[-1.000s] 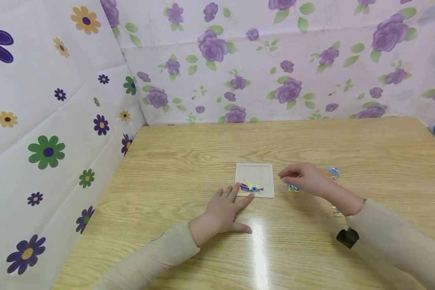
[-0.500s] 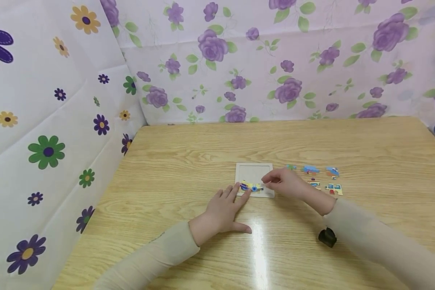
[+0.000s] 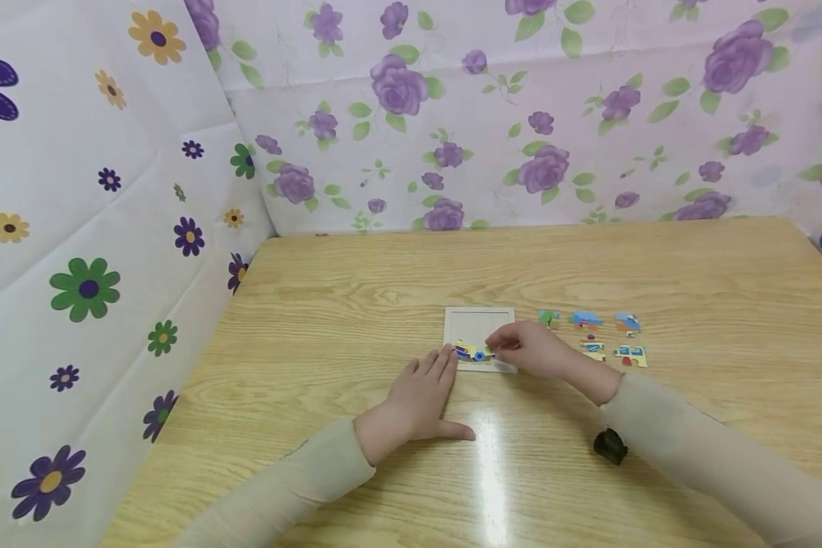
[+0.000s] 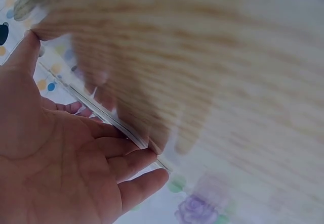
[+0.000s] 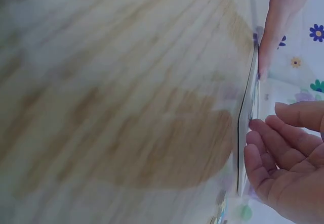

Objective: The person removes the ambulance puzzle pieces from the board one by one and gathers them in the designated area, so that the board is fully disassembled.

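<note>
A pale wooden puzzle tray [image 3: 479, 323] lies on the table, with colourful puzzle pieces [image 3: 467, 351] along its lower left inside. My left hand [image 3: 421, 396] lies flat, its fingertips at the tray's left edge and its thumb spread away. Thumb and fingertips of my right hand [image 3: 530, 350] come together over the tray's lower right, pinching at a puzzle piece [image 3: 490, 351] that they mostly hide. In the right wrist view the right fingers [image 5: 260, 168] are curled beside the tray's edge. Left fingers [image 4: 134, 163] reach along the tray's side in the left wrist view.
Loose puzzle pieces lie right of the tray: a green and blue one [image 3: 549, 318], blue and orange ones [image 3: 587, 320] [image 3: 628, 323], and yellow ones [image 3: 594, 350] [image 3: 632, 355]. A black wrist device [image 3: 610, 447] hangs under the right sleeve. Flowered sheets stand behind and at left.
My right hand has moved left, from the loose pieces to the tray's lower right. Fingers of my left hand have drawn together, its index leaving the tray's lower edge.
</note>
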A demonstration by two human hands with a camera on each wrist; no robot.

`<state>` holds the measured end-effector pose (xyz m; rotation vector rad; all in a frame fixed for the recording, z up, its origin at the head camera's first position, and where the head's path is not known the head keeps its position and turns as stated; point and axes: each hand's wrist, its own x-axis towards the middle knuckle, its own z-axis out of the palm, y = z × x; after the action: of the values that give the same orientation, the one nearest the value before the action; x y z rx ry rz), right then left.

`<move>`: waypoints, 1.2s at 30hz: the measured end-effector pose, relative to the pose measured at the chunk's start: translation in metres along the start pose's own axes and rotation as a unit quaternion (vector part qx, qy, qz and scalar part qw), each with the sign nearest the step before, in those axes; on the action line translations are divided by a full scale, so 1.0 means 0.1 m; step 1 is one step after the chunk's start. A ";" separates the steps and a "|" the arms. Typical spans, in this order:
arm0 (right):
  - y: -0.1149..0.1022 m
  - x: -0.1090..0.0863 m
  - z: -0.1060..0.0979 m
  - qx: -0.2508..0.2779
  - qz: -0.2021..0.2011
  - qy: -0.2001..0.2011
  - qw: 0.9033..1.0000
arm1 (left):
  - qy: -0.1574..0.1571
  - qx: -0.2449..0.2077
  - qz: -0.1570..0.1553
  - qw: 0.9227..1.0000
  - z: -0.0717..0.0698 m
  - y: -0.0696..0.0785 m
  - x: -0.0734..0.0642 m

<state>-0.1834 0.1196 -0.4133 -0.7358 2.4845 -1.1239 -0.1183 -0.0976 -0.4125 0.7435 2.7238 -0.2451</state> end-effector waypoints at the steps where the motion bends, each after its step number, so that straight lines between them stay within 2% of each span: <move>1: -0.01 0.00 0.00 0.002 0.001 0.000 1.000 | 0.000 0.001 0.000 1.000 0.00 0.00 0.00; 5: -0.02 0.04 0.02 0.009 0.008 0.011 1.000 | 0.002 0.009 -0.003 1.000 0.00 0.01 -0.01; 13: 0.01 0.13 0.08 0.043 0.071 0.043 0.996 | 0.007 0.028 -0.005 1.000 -0.03 0.03 -0.02; 21: -0.03 0.20 0.12 0.037 0.092 0.068 0.993 | 0.012 0.027 -0.005 1.000 -0.02 0.02 -0.01; 27: -0.08 0.21 0.15 0.031 0.100 0.061 0.993 | 0.008 0.026 -0.010 1.000 -0.02 0.02 -0.01; 36: -0.10 0.17 0.15 0.017 0.073 0.066 0.995 | 0.000 0.002 -0.007 1.000 -0.08 0.00 -0.02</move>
<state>-0.1876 0.0955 -0.4165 -0.4770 2.5723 -1.1914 -0.1190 -0.0966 -0.4047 0.7253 2.7309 -0.2544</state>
